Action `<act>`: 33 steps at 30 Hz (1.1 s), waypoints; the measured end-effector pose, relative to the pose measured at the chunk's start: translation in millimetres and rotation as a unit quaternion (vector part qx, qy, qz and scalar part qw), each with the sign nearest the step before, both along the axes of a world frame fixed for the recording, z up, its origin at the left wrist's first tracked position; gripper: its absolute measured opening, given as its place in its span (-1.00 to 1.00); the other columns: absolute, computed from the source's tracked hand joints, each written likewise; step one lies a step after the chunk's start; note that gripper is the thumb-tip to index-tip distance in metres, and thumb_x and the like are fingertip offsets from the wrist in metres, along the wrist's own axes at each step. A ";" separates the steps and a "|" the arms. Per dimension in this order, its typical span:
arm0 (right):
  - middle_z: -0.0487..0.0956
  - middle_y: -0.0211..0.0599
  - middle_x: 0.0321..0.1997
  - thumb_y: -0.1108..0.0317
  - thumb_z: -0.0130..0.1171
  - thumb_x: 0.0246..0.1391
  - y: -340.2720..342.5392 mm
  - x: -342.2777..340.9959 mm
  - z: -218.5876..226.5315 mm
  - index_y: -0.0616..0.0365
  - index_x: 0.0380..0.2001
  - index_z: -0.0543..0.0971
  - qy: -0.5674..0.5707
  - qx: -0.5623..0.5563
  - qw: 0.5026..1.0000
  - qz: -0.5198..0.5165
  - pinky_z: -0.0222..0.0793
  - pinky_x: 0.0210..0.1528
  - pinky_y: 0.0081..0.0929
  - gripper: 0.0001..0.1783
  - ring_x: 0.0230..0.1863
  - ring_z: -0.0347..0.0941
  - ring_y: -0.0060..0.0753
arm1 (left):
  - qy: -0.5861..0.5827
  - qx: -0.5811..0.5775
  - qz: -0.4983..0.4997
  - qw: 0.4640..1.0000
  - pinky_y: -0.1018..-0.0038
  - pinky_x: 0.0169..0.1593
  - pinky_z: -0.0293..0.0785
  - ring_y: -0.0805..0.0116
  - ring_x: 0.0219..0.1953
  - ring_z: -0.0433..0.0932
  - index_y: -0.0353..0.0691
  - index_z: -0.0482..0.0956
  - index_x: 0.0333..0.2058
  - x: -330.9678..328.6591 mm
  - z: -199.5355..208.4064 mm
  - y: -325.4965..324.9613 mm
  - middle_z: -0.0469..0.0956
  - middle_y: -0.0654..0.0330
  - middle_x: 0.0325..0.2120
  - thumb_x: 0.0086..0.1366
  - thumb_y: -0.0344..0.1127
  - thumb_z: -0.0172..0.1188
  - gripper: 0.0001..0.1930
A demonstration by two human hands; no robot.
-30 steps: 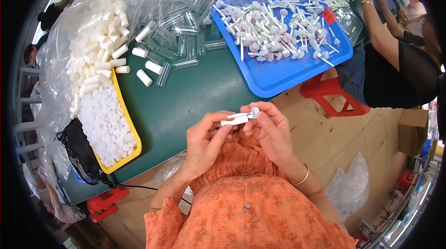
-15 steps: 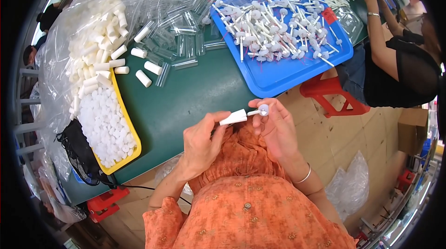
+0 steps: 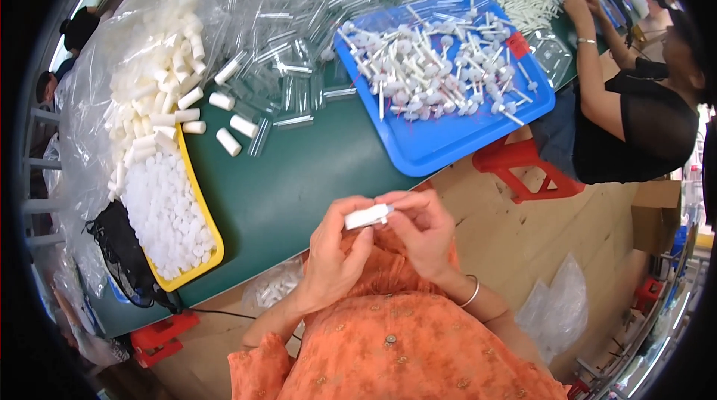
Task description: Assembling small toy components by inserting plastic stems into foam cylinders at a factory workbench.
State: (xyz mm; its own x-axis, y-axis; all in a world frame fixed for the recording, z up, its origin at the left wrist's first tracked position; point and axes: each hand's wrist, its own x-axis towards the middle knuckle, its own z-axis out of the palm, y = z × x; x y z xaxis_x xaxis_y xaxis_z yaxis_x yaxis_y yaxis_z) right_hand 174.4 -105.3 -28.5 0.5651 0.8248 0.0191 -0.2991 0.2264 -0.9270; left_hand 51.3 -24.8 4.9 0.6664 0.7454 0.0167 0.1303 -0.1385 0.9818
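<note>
My left hand (image 3: 332, 254) pinches a white cylinder (image 3: 364, 218) between thumb and fingers, in front of my lap near the table edge. My right hand (image 3: 426, 239) is closed at the cylinder's right end. Its fingertips grip a small pale disc piece (image 3: 388, 213), mostly hidden by them. The disc sits against that end, and the stick seen on it before is out of sight. On the far right of the table, a blue tray (image 3: 420, 163) bears many white sticks with pale discs (image 3: 433, 67). Several loose white cylinders (image 3: 228, 142) lie on the green table (image 3: 299, 168).
At left, a yellow tray (image 3: 213, 254) holds small white caps (image 3: 168, 213), with a heap of white cylinders (image 3: 160, 94) behind. Clear tubes (image 3: 302, 90) cover the back. A co-worker (image 3: 635, 120) sits at right near a red stool (image 3: 523, 168). A black mesh bag (image 3: 119, 250) lies at left.
My right hand has moved left to meet my left hand. The stick has gone from view, and the disc is now against the cylinder's end. Both hands are slightly lower in view.
</note>
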 end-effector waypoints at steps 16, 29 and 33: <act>0.57 -0.41 -0.27 0.42 0.26 -0.04 23.7 26.6 20.1 0.14 -0.24 0.58 -0.641 0.001 0.768 -0.004 0.29 -0.14 -0.32 -0.77 -0.24 0.46 -0.36 | 0.065 0.075 0.010 0.995 0.52 -0.10 0.44 0.43 -0.25 0.54 -0.31 0.51 -0.08 -19.8 18.5 61.5 0.58 0.20 -0.28 0.23 -0.57 0.10 -0.74; 0.51 -0.32 -0.34 0.54 0.15 -0.02 23.0 16.6 5.5 0.02 -0.14 0.61 -0.566 -0.012 0.824 0.027 0.37 -0.29 -0.35 -0.66 -0.37 0.45 -0.25 | 0.316 0.512 0.106 0.792 0.18 -0.14 0.33 0.01 -0.20 0.43 -0.22 0.58 -0.37 -25.4 -5.5 148.7 0.48 0.05 -0.38 -0.07 -0.38 0.41 -0.75; 0.51 -0.31 -0.31 0.53 0.21 0.04 20.6 30.0 15.1 0.05 -0.09 0.61 -0.480 0.026 0.877 0.014 0.39 -0.33 -0.38 -0.67 -0.36 0.47 -0.27 | 0.179 0.371 0.221 0.884 0.30 -0.09 0.39 0.14 -0.23 0.48 -0.33 0.42 -0.26 -36.8 17.0 107.9 0.51 0.04 -0.27 0.08 -0.59 0.25 -0.75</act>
State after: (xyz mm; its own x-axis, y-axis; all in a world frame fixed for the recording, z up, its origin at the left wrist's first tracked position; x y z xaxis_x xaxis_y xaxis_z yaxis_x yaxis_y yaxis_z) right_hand 204.5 -84.7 -13.4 0.2475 0.8224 0.5123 0.6063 0.2811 -0.7439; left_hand 14.5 83.1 21.9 0.3738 0.8067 0.4578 0.6165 -0.5848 0.5272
